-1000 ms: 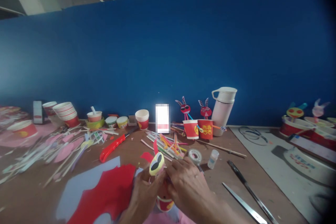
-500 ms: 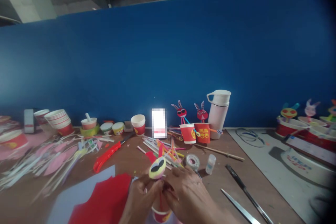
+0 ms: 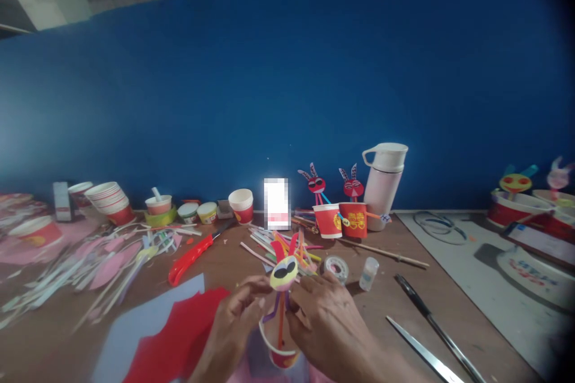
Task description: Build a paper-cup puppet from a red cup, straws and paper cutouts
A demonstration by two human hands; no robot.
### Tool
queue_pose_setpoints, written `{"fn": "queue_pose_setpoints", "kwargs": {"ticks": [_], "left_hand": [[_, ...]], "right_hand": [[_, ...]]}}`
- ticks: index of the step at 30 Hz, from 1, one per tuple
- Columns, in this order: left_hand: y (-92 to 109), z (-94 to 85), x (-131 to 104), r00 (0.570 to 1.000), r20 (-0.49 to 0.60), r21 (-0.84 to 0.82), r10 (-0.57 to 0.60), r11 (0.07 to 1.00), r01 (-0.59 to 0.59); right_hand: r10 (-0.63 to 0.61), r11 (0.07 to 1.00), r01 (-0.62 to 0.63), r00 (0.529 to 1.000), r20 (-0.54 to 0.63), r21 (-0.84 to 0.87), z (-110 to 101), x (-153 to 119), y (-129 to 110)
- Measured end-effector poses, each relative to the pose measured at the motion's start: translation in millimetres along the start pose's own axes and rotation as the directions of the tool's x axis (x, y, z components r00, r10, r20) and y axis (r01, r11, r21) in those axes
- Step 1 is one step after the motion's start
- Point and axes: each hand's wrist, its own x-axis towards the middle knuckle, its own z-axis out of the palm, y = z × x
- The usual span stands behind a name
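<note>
Curled hands (image 3: 323,305), grip unclear, flank a yellow, oval puppet head (image 3: 284,275). A red, white-rimmed paper cup (image 3: 283,361) sits at six o'clock.

Puppet head (image 3: 281,282): yellow; eyes (image 3: 284,270) black; ears (image 3: 293,244) red. Stem (image 3: 281,323): orange. Bent strip (image 3: 275,311): purple. Paper cup (image 3: 279,359): red, white; print yellowish, apparently (blurred).

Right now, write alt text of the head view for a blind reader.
A left hand and right hand flank a yellow-faced, red-eared figure above a paper cup. Colourful strips lie behind, a red knife left, a tape roll right.
</note>
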Motion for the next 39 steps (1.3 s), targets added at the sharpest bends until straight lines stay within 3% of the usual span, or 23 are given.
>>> {"fn": "queue_pose_setpoints", "kwargs": {"ticks": [8, 14, 18, 23, 28, 35, 39], "left_hand": [[-7, 10.8, 0, 0.997, -0.032, -0.064, -0.064, 0.996, 0.062], [-5, 10.3, -1, 0.992, -0.029, -0.050, -0.123, 0.991, 0.122], [-1, 9.7, -1, 0.988, 0.008, -0.041, -0.154, 0.987, 0.154], [-2, 10.4, -1, 0.992, -0.011, -0.010, -0.125, 0.992, 0.125], [-3, 10.3, -4, 0.994, -0.050, 0.020, -0.098, 0.995, 0.099], [1, 16.9, -11, 0.997, -0.002, 0.012, -0.072, 0.997, 0.072], [3, 20.1, -11, 0.998, -0.005, -0.005, -0.067, 0.998, 0.067]], "right_hand": [[-0.027, 0.997, 0.027, 1.000, -0.006, 0.075, -9, 2, -2], [0.113, 0.986, -0.115, 0.993, 0.023, 0.122, -42, 12, 7], [0.174, 0.967, -0.184, 0.982, 0.072, 0.175, -48, 14, 15], [0.174, 0.922, -0.230, 0.965, 0.198, 0.311, -42, 12, 21], [0.145, 0.849, -0.249, 0.958, 0.248, 0.465, -25, 13, 21], [0.173, 0.774, -0.257, 0.965, 0.197, 0.578, 4, 11, 11], [0.219, 0.763, -0.272, 0.962, 0.161, 0.587, 10, 10, 9]]}}
